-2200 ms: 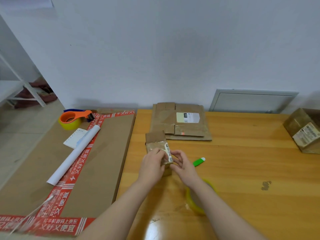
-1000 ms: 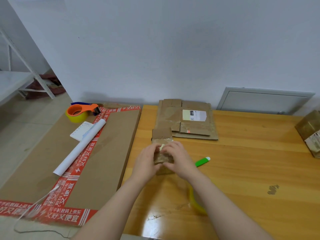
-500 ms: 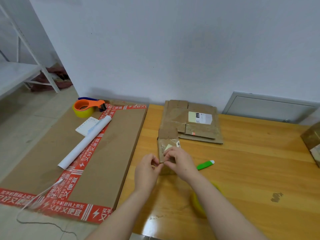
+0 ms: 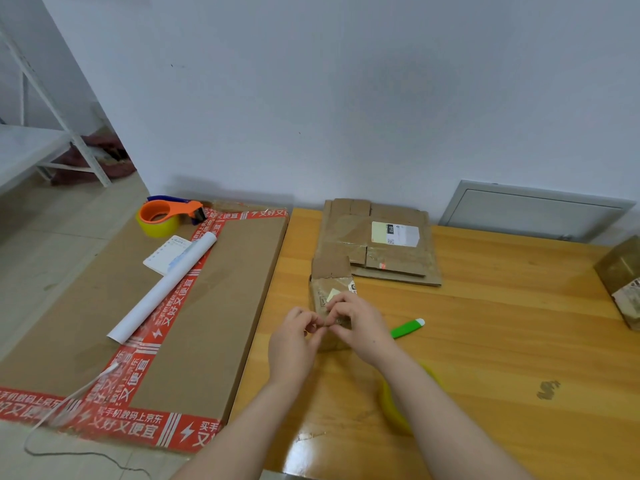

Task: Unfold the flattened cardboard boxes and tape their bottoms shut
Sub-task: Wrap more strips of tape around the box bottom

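Beside the small box [image 4: 330, 289] lies a green tool [image 4: 407, 328]; flattened boxes [image 4: 381, 244] behind.

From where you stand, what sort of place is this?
Probably a small parcel-packing corner or stockroom: flattened cardboard boxes on a wooden table, an orange tape dispenser, and a metal shelf rack.

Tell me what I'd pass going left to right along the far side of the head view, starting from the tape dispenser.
Orange tape dispenser holding a yellow tape roll → stack of flattened brown cardboard boxes with a white label → brown taped cardboard box cut off by the right edge.
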